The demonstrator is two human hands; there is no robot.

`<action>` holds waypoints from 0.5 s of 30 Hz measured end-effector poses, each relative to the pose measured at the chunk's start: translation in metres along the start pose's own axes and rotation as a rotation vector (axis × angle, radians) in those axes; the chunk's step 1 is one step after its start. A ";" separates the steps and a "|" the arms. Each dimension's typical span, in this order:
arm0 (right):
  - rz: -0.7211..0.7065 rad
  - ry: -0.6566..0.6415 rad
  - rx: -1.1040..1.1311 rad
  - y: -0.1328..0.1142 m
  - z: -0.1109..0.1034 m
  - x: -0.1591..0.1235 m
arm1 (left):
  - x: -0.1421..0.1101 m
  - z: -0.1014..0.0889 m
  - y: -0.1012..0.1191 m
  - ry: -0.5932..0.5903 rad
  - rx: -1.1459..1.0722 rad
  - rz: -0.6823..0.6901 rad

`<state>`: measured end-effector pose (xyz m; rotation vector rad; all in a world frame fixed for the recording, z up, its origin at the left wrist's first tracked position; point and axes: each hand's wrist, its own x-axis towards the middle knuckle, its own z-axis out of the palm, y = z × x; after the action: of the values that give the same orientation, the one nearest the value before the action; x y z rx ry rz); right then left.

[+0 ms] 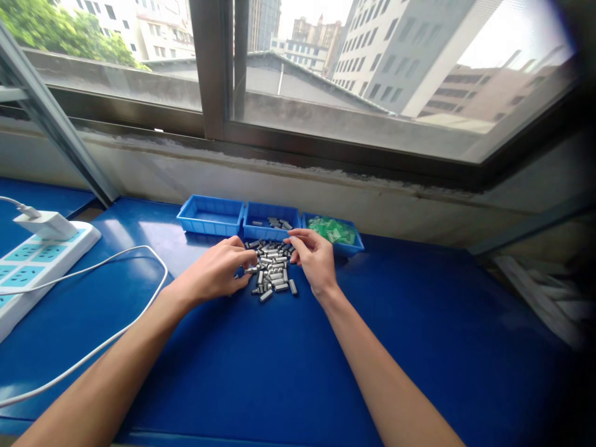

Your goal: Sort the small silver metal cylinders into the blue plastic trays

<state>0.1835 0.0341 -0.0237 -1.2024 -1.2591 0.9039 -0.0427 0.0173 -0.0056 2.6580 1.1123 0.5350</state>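
Observation:
A loose pile of short silver metal cylinders (274,273), some with a narrower end, lies on the blue table. At its left edge is my left hand (226,267), fingers curled with thumb and forefinger around one metal cylinder (251,270). My right hand (316,257) is at the pile's upper right, close to the front rim of the middle blue bin (272,233). Its thumb and forefinger are drawn together; whatever is between them is hidden. Several metal cylinders (279,223) lie inside the middle bin.
A blue bin (211,225) stands left of the middle one. The right bin (357,245) holds green translucent pieces (331,230). On the left are a white power strip (51,273), a plugged-in adapter (46,225) and a looping white cable (156,292). Behind runs a window ledge (279,164).

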 end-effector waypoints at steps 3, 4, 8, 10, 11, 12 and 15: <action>0.007 -0.038 -0.013 -0.001 0.002 -0.004 | 0.001 0.001 -0.001 0.044 0.008 -0.001; 0.006 -0.061 -0.017 -0.002 0.003 -0.005 | 0.001 0.001 -0.001 0.069 -0.002 0.006; -0.015 -0.185 -0.048 -0.008 0.004 -0.012 | 0.003 -0.002 0.001 0.210 -0.050 0.040; -0.022 -0.246 -0.067 -0.011 0.005 -0.014 | 0.003 -0.003 0.004 0.283 -0.059 0.046; -0.017 -0.276 -0.069 -0.012 0.006 -0.015 | 0.003 -0.003 0.005 0.314 -0.060 0.049; -0.007 -0.303 -0.061 -0.014 0.007 -0.016 | 0.004 -0.004 0.007 0.341 -0.066 0.050; 0.033 -0.369 0.006 -0.015 0.009 -0.019 | 0.004 -0.004 0.010 0.387 -0.119 0.032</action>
<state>0.1707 0.0147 -0.0135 -1.0846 -1.5290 1.1913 -0.0353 0.0132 0.0019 2.5360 1.0902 1.1211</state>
